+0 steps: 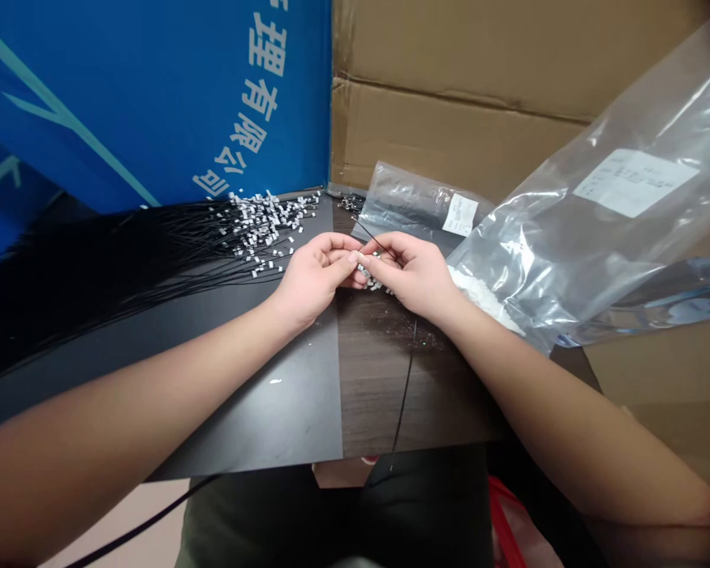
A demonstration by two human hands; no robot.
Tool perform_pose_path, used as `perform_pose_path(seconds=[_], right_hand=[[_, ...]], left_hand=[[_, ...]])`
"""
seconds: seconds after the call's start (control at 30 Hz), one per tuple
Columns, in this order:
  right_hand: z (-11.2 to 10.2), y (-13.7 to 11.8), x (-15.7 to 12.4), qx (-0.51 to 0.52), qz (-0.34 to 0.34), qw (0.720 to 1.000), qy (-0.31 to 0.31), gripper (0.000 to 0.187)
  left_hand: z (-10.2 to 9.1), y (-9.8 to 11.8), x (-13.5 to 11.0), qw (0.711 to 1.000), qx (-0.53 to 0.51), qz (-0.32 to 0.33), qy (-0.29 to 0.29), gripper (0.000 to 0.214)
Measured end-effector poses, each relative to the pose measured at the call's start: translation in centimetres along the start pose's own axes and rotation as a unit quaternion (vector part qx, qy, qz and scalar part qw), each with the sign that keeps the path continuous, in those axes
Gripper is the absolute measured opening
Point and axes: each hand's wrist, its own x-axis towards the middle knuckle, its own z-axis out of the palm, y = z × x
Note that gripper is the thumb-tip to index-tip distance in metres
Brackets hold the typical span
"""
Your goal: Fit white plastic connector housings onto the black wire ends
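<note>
My left hand (315,274) and my right hand (419,272) meet fingertip to fingertip above the table, both closed in a pinch. A thin black wire (403,386) runs through the right hand; one end sticks up past the fingers, and the rest hangs down over the table's front edge. Whatever the left fingertips pinch is too small and covered to make out. Behind and below the fingers lies a small heap of white connectors (383,285), partly hidden by the hands.
A thick bundle of black wires (124,260) with white connector ends (266,225) lies to the left. A small clear bag (408,193) and more wire ends (350,205) are behind. On the right, a large plastic bag (544,244) holds white pieces (485,300). A cardboard box (450,134) stands behind.
</note>
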Motion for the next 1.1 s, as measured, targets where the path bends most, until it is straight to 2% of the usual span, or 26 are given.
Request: perform_pose_path(seconds=[0.2,0.43,0.6,0.73,1.1], right_hand=[[0.14,-0.06,0.1,-0.007,-0.003,1.0,0.026,0.014],[0.26,-0.04,0.03,0.039,-0.004,0.998,0.045,0.019],[0.07,-0.26,-0.38,-0.021,-0.043,0.998,0.049,0.016],[-0.15,-0.31,-0.52,-0.072,-0.065,0.994,0.05,0.013],[-0.2,-0.47,-0.48,-0.076,-0.066,0.993,0.061,0.009]], left_hand=[[0.41,0.44,-0.21,1.0,0.006,-0.018,0.014,0.013],[0.58,0.51,-0.2,0.999,-0.005,-0.029,0.014,0.019],[0.42,0.39,-0.21,0.999,0.007,-0.03,-0.012,0.027],[0.33,0.27,-0.23,1.0,0.004,-0.023,-0.011,0.027],[0.33,0.3,-0.26,1.0,0.016,-0.007,-0.001,0.027]])
